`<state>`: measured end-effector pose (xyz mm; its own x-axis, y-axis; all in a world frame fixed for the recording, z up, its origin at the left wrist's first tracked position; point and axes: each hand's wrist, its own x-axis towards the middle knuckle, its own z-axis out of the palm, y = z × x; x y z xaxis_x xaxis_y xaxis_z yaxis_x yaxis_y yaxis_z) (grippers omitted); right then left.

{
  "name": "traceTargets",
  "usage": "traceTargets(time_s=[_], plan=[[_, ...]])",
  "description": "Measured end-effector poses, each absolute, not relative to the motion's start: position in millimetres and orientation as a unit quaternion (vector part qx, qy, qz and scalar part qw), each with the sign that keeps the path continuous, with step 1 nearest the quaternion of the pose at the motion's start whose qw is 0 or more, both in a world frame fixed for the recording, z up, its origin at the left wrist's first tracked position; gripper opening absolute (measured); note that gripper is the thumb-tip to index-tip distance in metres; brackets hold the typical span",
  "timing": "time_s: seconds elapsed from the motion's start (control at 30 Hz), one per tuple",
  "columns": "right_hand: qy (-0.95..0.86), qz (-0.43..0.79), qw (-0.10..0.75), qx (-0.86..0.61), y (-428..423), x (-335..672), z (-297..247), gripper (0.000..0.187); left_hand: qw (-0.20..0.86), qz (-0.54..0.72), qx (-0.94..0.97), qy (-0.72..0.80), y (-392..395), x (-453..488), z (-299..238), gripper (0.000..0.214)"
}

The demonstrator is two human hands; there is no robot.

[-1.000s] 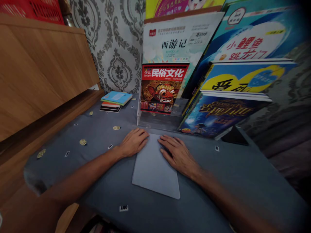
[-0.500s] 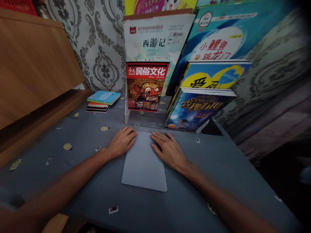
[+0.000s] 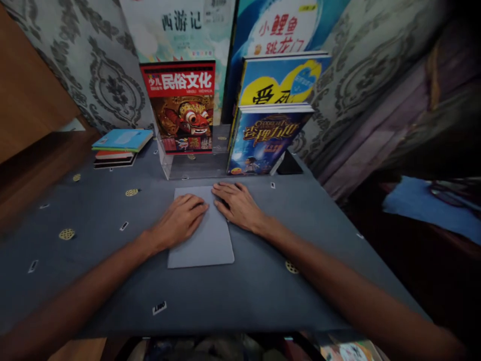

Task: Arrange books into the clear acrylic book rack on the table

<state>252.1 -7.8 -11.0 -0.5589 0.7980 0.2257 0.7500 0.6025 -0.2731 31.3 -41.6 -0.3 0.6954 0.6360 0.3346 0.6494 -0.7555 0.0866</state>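
A thin pale grey-blue sheet or booklet [image 3: 203, 250], with a rounded near right corner, lies flat on the cloth-covered table. My left hand [image 3: 184, 218] rests palm down across its left side, fingers stretched toward its middle. At its far right edge lies my right hand [image 3: 238, 205], palm down with fingers extended and the thumb a little apart. Neither hand grips anything. Just beyond the sheet stands a clear acrylic book stand [image 3: 195, 168] holding a red-topped book with a mask on its cover [image 3: 184, 108] and a dark blue book [image 3: 263, 143].
Taller books rise behind, among them a pale one [image 3: 176, 37] and a blue-and-yellow one [image 3: 280, 80]. A small stack of books [image 3: 122, 140] lies at the back left. Wooden furniture [image 3: 26, 90] borders the left side. Blue cloth [image 3: 432, 205] lies beyond the table's right edge.
The view has turned down and to the right. My left hand has moved from the sheet's far left corner farther in over its surface. My right hand stays by the far right corner.
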Motion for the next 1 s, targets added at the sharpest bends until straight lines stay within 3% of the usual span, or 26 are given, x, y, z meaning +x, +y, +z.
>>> traceTargets(time_s=[0.3,0.5,0.9,1.0], plan=[[-0.874,0.081,0.162,-0.451,-9.7,251.0,-8.5,0.041,-0.136,-0.15,-0.962,-0.184,-92.2,57.7,11.2,0.036],[-0.876,0.084,0.172,-0.443,-17.4,255.1,-9.8,0.04,-0.156,-0.159,-0.958,-0.179,-91.2,58.0,10.4,0.035],[-0.905,0.121,0.303,-0.272,-72.7,285.4,-18.1,0.027,-0.203,-0.246,-0.933,-0.168,-87.7,55.4,10.5,0.03],[-0.903,0.123,0.308,-0.274,-73.4,284.6,-16.6,0.025,-0.171,-0.272,-0.925,-0.201,-74.7,44.5,8.2,0.03]])
